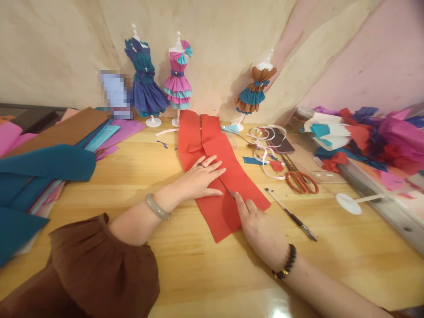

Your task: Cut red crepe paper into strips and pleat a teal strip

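A long piece of red crepe paper [217,216], folded in layers, lies across the middle of the wooden table. My left hand [202,179] rests flat on it with the fingers spread. Close by on the right, my right hand [251,216] is closed, its index finger stretched along a thin grey blade [231,193]. The blade's tip touches the paper along a fold or edge line; the rest is hidden in my fingers. To the right of this hand lies a black and white pen [293,216].
Three small dress forms in paper dresses, blue [147,84], pink [178,81] and brown [255,90], stand at the wall. Orange-handled scissors [301,181], white ribbon [263,154] and a phone [281,140] lie right. Stacked coloured paper [49,163] covers the left; crumpled paper [391,137] the far right.
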